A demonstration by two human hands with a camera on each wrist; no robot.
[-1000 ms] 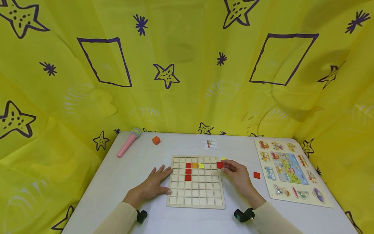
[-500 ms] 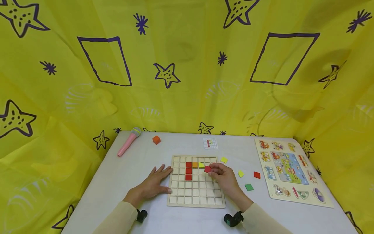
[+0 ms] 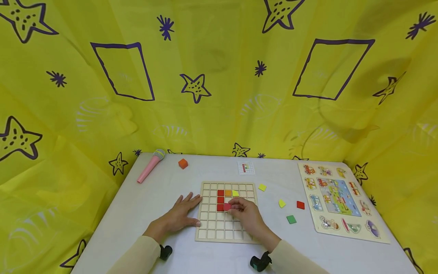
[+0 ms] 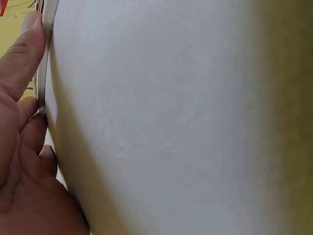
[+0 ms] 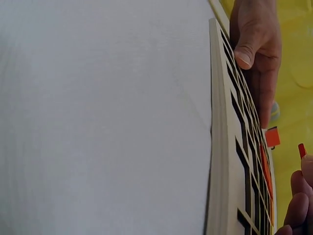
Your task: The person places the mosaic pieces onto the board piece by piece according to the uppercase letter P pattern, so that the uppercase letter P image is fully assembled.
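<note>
A wooden grid board point(image 3: 212, 235) lies on the white table, with red tiles point(image 3: 220, 199) in a column, an orange tile point(image 3: 228, 193) and a yellow tile point(image 3: 235, 193) set in its squares. My right hand point(image 3: 249, 216) pinches a red square tile point(image 3: 227, 207) between thumb and fingers over the board, beside the lowest red tile of the column. In the right wrist view this red tile point(image 5: 302, 151) shows above the board's surface. My left hand point(image 3: 179, 215) rests flat with spread fingers at the board's left edge, thumb tip point(image 4: 30, 22) on the rim.
Right of the board lie two yellow tiles point(image 3: 282, 203), a green tile point(image 3: 291, 219) and a red tile point(image 3: 300, 205). A pattern card point(image 3: 246, 168) lies behind the board. A vehicle puzzle point(image 3: 342, 201) is at right; a pink microphone point(image 3: 151, 166) and an orange cube point(image 3: 183, 164) are at back left.
My right hand has carried the red tile leftward from the board's right edge to beside the red column, uncovering the yellow and green tiles on the table. My left hand has stayed still.
</note>
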